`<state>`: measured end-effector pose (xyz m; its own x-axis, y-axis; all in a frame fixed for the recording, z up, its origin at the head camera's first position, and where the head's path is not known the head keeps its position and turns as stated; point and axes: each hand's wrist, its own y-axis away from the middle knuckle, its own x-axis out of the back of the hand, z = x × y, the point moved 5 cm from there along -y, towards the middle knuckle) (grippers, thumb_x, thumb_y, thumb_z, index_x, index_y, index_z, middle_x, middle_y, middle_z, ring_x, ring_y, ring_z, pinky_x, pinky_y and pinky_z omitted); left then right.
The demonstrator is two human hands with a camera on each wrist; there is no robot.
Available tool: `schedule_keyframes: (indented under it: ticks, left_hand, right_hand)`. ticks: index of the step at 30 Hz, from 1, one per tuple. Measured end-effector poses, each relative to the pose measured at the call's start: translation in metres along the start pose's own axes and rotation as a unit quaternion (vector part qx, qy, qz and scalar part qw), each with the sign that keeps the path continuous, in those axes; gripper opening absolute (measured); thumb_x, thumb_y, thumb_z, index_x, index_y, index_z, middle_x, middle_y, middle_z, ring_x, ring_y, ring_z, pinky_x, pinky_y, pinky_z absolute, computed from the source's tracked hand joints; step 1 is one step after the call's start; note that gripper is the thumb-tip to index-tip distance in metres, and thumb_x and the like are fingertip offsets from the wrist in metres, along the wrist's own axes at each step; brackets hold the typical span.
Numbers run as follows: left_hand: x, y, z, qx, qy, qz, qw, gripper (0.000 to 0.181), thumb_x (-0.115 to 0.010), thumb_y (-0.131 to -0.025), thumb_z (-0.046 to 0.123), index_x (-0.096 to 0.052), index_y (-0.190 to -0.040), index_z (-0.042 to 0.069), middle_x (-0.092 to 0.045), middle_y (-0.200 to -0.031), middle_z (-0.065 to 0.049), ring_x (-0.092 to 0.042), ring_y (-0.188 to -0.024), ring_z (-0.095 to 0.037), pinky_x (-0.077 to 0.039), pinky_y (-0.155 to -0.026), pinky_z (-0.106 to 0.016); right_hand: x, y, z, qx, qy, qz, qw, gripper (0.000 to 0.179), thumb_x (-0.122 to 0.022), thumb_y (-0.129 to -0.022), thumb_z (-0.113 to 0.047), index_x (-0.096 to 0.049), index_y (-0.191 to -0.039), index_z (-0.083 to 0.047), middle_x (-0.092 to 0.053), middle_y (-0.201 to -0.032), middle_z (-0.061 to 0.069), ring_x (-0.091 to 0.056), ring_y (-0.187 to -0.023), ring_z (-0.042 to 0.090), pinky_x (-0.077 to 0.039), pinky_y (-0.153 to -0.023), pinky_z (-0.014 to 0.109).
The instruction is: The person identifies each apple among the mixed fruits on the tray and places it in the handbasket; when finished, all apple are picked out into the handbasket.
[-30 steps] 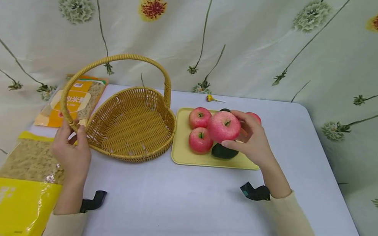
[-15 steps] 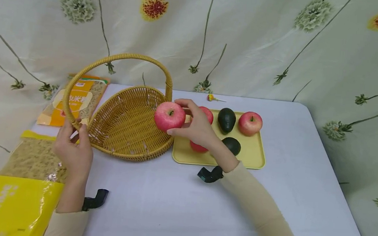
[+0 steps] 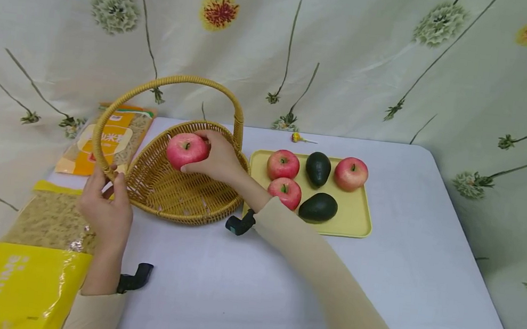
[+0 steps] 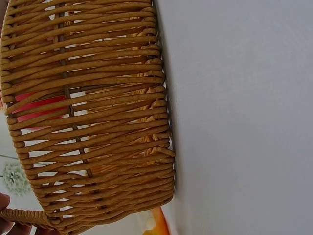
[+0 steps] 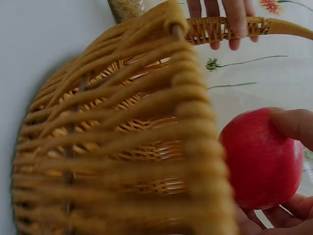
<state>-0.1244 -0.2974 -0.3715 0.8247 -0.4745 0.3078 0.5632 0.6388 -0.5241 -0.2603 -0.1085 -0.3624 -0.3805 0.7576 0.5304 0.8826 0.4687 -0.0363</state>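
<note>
A woven wicker basket (image 3: 182,199) with a tall arched handle stands on the white-covered table, left of centre. Near the base of that handle, on its left side, my left hand (image 3: 106,212) grips it. In the head view my right hand (image 3: 218,157) holds a red apple (image 3: 186,151) over the basket's inside, thumb and fingers on opposite sides. From the right wrist view, the apple (image 5: 261,159) shows beyond the basket's rim (image 5: 195,117). Through the weave in the left wrist view a patch of red (image 4: 39,110) shows.
Right of the basket, a yellow tray (image 3: 358,225) bears apples (image 3: 351,173) and two avocados (image 3: 318,208). An orange food packet (image 3: 109,140) lies behind my left hand, a yellow bag (image 3: 26,268) at front left. A small yellow flower (image 3: 297,137) lies at the table's back edge.
My right hand has carried the apple leftward from above the tray to over the basket, uncovering the tray's fruit. My left hand keeps its grip on the basket handle.
</note>
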Motion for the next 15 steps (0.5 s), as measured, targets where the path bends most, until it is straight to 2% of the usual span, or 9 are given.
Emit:
schedule_keyframes:
  ticks: [5, 8, 15]
  left_hand:
    - [0.0, 0.0, -0.001, 0.003, -0.001, -0.004, 1.0, 0.031, -0.059, -0.097, 0.02, -0.067, -0.125, 0.011, -0.07, -0.112, -0.013, -0.062, -0.099, -0.002, -0.051, -0.083, -0.007]
    - [0.0, 0.0, -0.001, 0.003, 0.0, -0.005, 1.0, 0.03, -0.059, -0.097, 0.02, -0.068, -0.124, 0.01, -0.069, -0.112, -0.013, -0.061, -0.099, -0.001, -0.052, -0.083, -0.008]
    - [0.001, -0.001, 0.0, -0.004, 0.004, -0.007, 1.0, 0.031, -0.058, -0.097, 0.019, -0.066, -0.126, 0.011, -0.069, -0.111, -0.013, -0.065, -0.103, -0.015, -0.052, -0.083, -0.009]
  right_hand:
    - [-0.022, -0.016, 0.002, -0.007, 0.002, 0.008, 0.9999, 0.078, -0.089, -0.069, -0.027, -0.051, -0.136, -0.013, -0.057, -0.132, 0.001, -0.055, -0.116, 0.015, -0.051, -0.091, 0.022]
    - [-0.033, -0.022, 0.004, -0.012, 0.022, 0.007, 0.9996, 0.078, -0.089, -0.069, -0.028, -0.052, -0.136, -0.013, -0.057, -0.134, 0.001, -0.054, -0.119, 0.015, -0.05, -0.095, 0.023]
    - [-0.047, -0.03, 0.009, -0.041, 0.071, 0.004, 0.9966, 0.079, -0.087, -0.07, -0.032, -0.05, -0.138, -0.014, -0.056, -0.136, 0.0, -0.052, -0.123, 0.016, -0.046, -0.103, 0.029]
